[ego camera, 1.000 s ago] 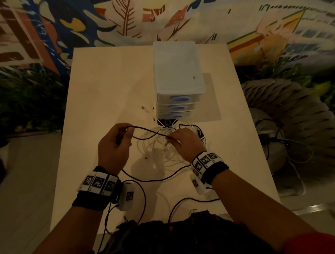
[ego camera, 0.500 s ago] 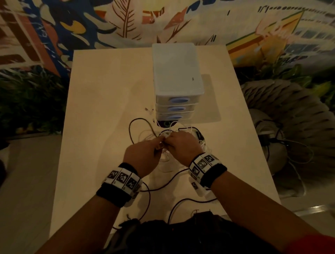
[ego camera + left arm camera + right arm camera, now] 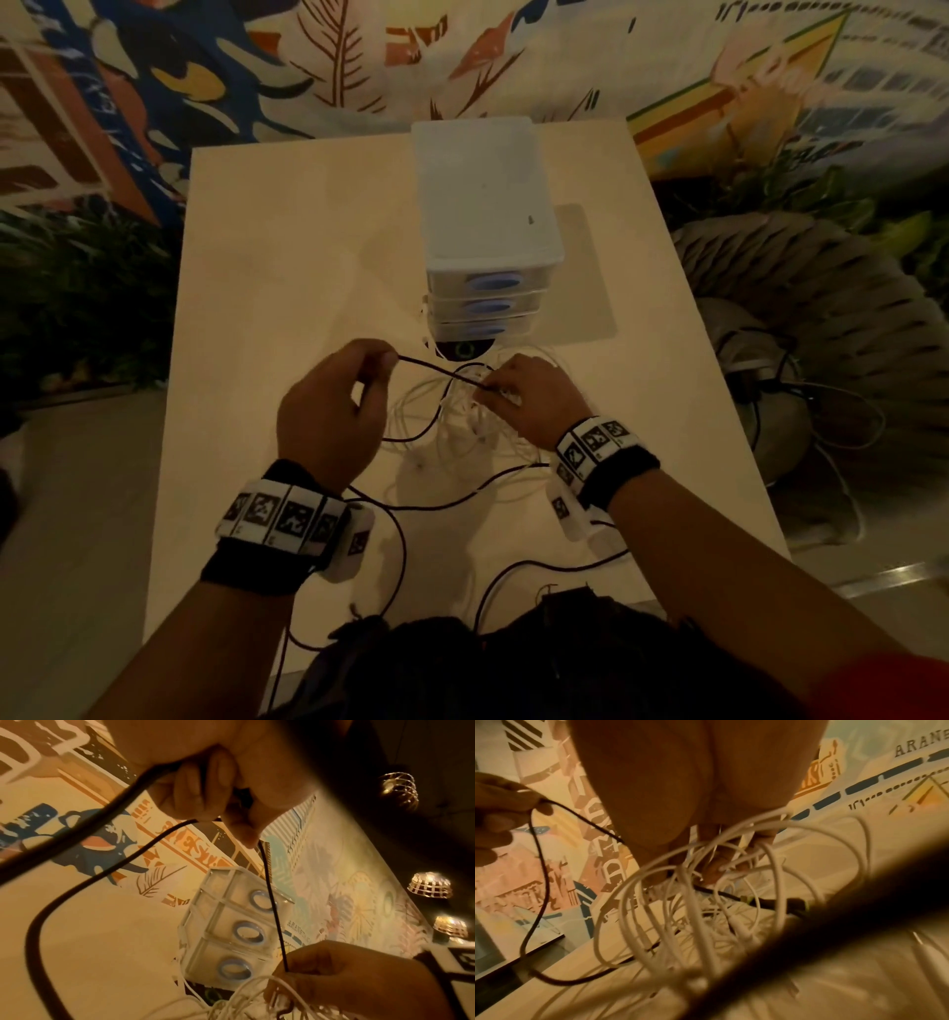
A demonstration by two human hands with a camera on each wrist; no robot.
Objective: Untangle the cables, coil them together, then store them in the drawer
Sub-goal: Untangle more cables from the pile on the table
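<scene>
While taut, black cable [image 3: 431, 367] between both hands' fingers [image 3: 382, 360]

The counter [image 3: 287, 267] is seen from above by the head camera, faced forward and down. The left wrist view is aimed close along the left hand [image 3: 231, 780] at the drawer unit [image 3: 231, 927] beyond. The right wrist view is pressed close under the right hand [image 3: 693, 791]. The black cable [image 3: 272, 902] is shared by all three.
</scene>
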